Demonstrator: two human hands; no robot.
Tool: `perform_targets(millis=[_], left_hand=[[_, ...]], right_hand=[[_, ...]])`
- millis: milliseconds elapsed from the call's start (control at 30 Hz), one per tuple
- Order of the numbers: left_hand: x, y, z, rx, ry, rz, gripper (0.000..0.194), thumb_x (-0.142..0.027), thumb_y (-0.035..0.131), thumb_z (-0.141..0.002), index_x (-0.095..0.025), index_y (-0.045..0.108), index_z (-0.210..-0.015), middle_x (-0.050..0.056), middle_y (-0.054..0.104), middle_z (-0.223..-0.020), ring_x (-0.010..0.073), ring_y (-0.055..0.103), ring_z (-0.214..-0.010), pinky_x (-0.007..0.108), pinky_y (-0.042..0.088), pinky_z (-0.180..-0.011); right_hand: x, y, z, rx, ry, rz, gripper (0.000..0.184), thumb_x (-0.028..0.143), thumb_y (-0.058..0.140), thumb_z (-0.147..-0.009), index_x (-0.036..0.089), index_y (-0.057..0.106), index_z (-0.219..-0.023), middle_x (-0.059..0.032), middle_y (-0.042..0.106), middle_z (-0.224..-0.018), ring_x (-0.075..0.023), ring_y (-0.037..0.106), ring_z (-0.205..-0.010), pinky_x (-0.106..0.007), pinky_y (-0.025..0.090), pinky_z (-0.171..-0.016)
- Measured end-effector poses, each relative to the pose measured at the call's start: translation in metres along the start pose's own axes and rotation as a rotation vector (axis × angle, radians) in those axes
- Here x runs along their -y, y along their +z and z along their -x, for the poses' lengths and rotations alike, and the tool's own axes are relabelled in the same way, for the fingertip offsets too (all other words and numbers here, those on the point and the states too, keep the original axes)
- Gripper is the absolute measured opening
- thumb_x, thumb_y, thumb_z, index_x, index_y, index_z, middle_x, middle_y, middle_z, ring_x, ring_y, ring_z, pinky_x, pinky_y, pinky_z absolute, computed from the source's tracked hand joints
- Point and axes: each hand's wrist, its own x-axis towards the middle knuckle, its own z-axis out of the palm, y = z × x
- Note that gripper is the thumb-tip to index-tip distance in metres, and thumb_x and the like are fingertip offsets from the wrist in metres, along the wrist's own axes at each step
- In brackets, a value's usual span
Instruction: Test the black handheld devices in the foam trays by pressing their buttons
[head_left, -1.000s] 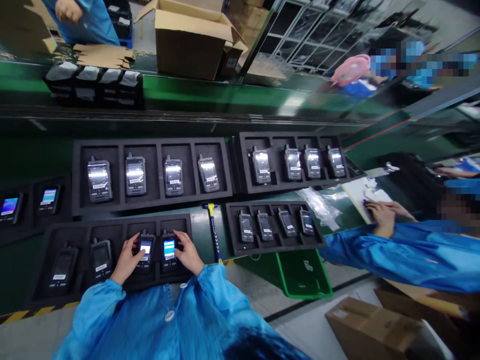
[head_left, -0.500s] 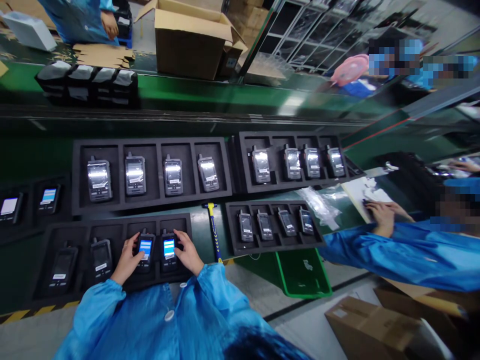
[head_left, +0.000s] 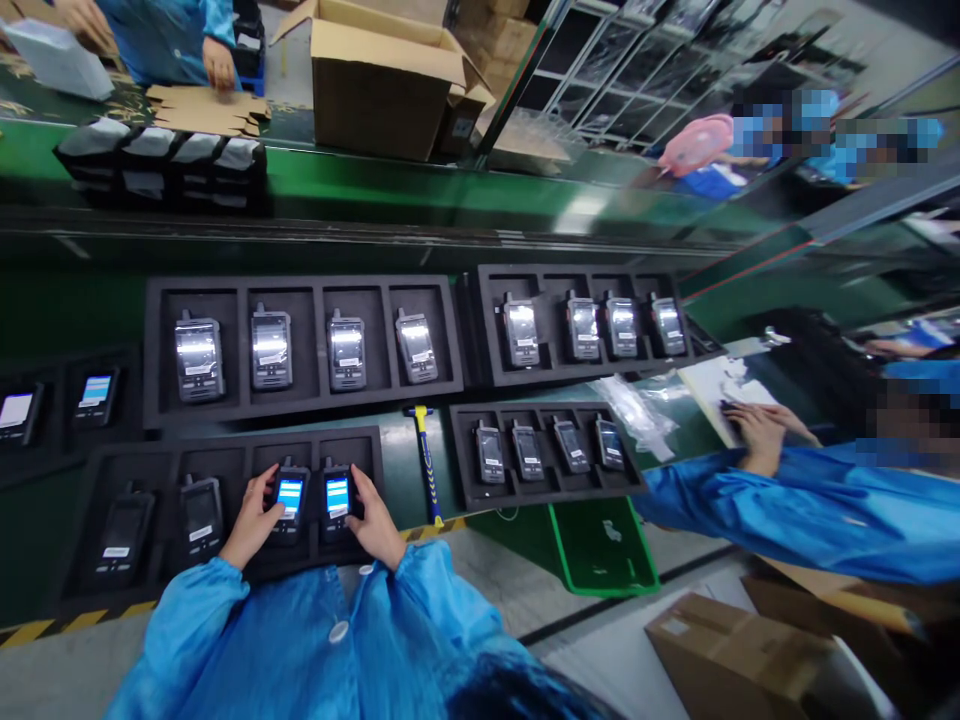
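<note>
A black foam tray (head_left: 232,566) in front of me holds several handheld radios with stub antennas and screens. My left hand (head_left: 253,518) grips the left edge of a lit radio (head_left: 290,500), its thumb near the screen. Beside it, my right hand (head_left: 375,520) is closed along the right side of another lit radio (head_left: 337,498), fingers by the upper edge and thumb near the keys. Both screens show blue and white. In the same tray, to the left, a dark-screened radio (head_left: 201,515) and another dark radio (head_left: 124,535) lie in their compartments.
More foam trays of radios (head_left: 346,350) stand behind and to the right. A yellow and blue hammer-shaped tool (head_left: 426,465) lies between trays. A green bin (head_left: 604,545) sits below the table edge. Co-workers' hands (head_left: 757,435) are at the right and across the line.
My right thumb has slid down from the radio's screen edge toward its keys, and the right hand has shifted slightly. My left hand stays nearly still. Across the line, a co-worker's other hand has appeared.
</note>
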Motion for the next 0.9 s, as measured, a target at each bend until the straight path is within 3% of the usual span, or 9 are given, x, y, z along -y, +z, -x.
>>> perform_targets(millis=[200, 400, 600, 733, 900], left_hand=[[-0.002, -0.001, 0.0, -0.012, 0.012, 0.026, 0.083, -0.038, 0.048, -0.059, -0.002, 0.042, -0.133, 0.014, 0.044, -0.113, 0.0261, 0.045, -0.1, 0.042, 0.041, -0.086], [-0.003, -0.002, -0.001, -0.029, -0.001, 0.055, 0.076, -0.035, 0.05, -0.057, -0.011, 0.046, -0.129, 0.011, 0.047, -0.109, 0.0239, 0.047, -0.096, 0.038, 0.042, -0.082], [-0.01, -0.004, 0.0, -0.008, -0.021, 0.055, 0.082, -0.039, 0.049, -0.056, -0.004, 0.044, -0.129, 0.014, 0.046, -0.112, 0.0243, 0.046, -0.096, 0.039, 0.042, -0.082], [-0.011, -0.004, 0.0, -0.014, -0.02, 0.066, 0.081, -0.038, 0.049, -0.055, -0.005, 0.045, -0.129, 0.014, 0.046, -0.112, 0.0244, 0.046, -0.096, 0.039, 0.042, -0.082], [-0.008, -0.004, 0.0, -0.021, -0.011, 0.078, 0.076, -0.035, 0.051, -0.057, -0.01, 0.047, -0.128, 0.012, 0.048, -0.109, 0.0234, 0.047, -0.095, 0.038, 0.043, -0.081]], right_hand=[[-0.001, 0.0, 0.0, -0.012, -0.013, -0.027, 0.091, 0.002, 0.051, -0.061, 0.018, 0.027, -0.148, -0.008, 0.026, -0.147, -0.0203, 0.027, -0.134, -0.042, 0.021, -0.115], [0.003, -0.001, -0.001, -0.004, 0.022, -0.048, 0.092, 0.003, 0.051, -0.061, 0.025, 0.028, -0.147, -0.0065, 0.027, -0.146, -0.0216, 0.028, -0.133, -0.04, 0.033, -0.108], [0.005, -0.002, 0.0, 0.001, 0.016, -0.05, 0.09, 0.005, 0.051, -0.062, 0.023, 0.028, -0.147, -0.0068, 0.026, -0.146, -0.0217, 0.028, -0.133, -0.041, 0.033, -0.108], [0.007, -0.002, -0.004, -0.021, -0.01, -0.063, 0.08, 0.013, 0.054, -0.067, 0.018, 0.033, -0.144, -0.0097, 0.031, -0.142, -0.023, 0.034, -0.129, -0.039, 0.039, -0.102], [0.006, 0.001, -0.021, -0.167, 0.065, -0.053, 0.059, 0.018, 0.048, -0.073, 0.014, 0.048, -0.133, -0.0103, 0.047, -0.125, -0.0204, 0.051, -0.107, -0.035, 0.046, -0.091]])
